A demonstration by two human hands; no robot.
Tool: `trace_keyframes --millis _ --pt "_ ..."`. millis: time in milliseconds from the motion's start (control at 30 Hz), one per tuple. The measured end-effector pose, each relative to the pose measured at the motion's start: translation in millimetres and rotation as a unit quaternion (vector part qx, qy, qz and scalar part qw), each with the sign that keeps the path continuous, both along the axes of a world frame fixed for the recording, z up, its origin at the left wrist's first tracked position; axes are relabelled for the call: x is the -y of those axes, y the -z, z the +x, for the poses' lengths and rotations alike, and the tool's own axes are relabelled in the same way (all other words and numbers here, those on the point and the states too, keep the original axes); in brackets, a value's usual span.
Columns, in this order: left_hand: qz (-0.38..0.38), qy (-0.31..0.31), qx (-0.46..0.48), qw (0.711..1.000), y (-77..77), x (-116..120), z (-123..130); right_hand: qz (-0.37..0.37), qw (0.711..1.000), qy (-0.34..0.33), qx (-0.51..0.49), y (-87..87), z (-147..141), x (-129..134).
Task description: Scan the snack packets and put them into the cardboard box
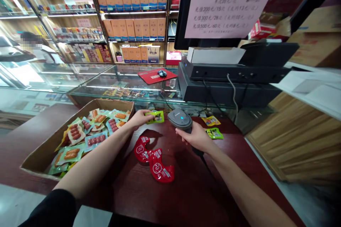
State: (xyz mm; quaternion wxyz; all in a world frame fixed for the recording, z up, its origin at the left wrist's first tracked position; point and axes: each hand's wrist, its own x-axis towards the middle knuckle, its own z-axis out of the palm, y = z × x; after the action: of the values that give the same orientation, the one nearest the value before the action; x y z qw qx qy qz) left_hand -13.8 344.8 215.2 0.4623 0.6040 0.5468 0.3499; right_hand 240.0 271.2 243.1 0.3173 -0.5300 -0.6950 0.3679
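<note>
My left hand [141, 118] is closed on the left end of a small green packet [159, 116], just above the dark red counter [186, 191]. My right hand [194, 136] grips the handle of a grey barcode scanner [180, 118], whose head shows a small blue light and faces toward the packet. Two curved, shiny red packages [161, 166] lie touching each other between my forearms. Right of the scanner rest a yellow packet [211, 120] and another green packet [215, 133].
An open cardboard box [37, 159] of wrapped sausages stands at the left. Behind is a glass display case [106, 84] with a red mouse mat [149, 76]. A monitor [181, 25] with a pink sign rises at the back right. A person [44, 55] is at the far left.
</note>
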Motion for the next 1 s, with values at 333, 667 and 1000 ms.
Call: trace_keyframes --millis 333,667,1000 --pt "-0.083 0.001 0.284 0.955 -6.0 -3.3 -3.9 0.0 1.0 -0.019 0.019 3.9 -19.0 14.6" --pt "-0.073 -0.038 0.243 0.967 -5.7 -4.7 -5.3 0.005 1.0 -0.021 0.013 15.5 -20.5 12.5" --pt "-0.079 -0.034 0.244 0.966 -3.3 -4.7 -2.4 0.016 0.999 -0.019 0.023 13.9 -19.2 13.6"
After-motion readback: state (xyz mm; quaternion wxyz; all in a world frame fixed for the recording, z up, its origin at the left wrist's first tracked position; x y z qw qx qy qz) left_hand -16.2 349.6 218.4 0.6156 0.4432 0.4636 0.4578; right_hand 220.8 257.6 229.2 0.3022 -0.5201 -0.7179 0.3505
